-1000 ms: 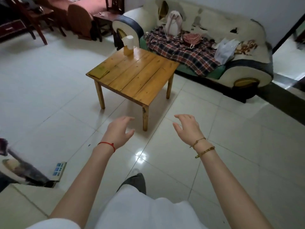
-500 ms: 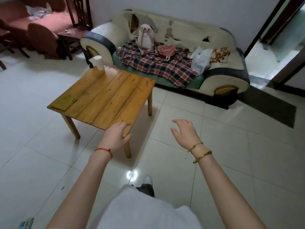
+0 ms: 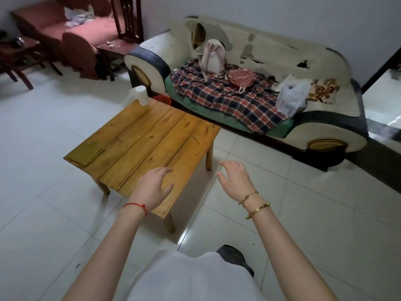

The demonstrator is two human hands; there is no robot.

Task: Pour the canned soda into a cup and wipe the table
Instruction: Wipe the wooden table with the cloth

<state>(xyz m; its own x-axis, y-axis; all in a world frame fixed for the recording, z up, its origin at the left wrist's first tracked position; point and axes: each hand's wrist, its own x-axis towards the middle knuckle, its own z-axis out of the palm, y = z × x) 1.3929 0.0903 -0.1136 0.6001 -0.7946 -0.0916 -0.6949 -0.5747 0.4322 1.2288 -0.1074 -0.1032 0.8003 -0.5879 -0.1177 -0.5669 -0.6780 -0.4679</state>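
A low wooden table (image 3: 149, 135) stands on the tiled floor in front of me. A white roll or cup-like object (image 3: 142, 94) stands at its far corner; I cannot tell which it is. A flat yellowish cloth or pad (image 3: 86, 152) lies at the table's left corner. My left hand (image 3: 154, 185) hovers over the near corner of the table, fingers apart, holding nothing. My right hand (image 3: 235, 179) hangs to the right of the table over the floor, also empty with spread fingers. No soda can is in sight.
A worn cream sofa (image 3: 271, 61) with a plaid blanket (image 3: 227, 98), a pale backpack (image 3: 212, 58), a red bag (image 3: 241, 76) and a plastic bag (image 3: 291, 98) stands behind the table. A red bin (image 3: 162, 99) sits by the sofa. Dark wooden chairs (image 3: 19, 59) stand far left.
I have walked closer to the table and the view has turned right. My left hand now sits over the table's near corner. Both hands stay empty.
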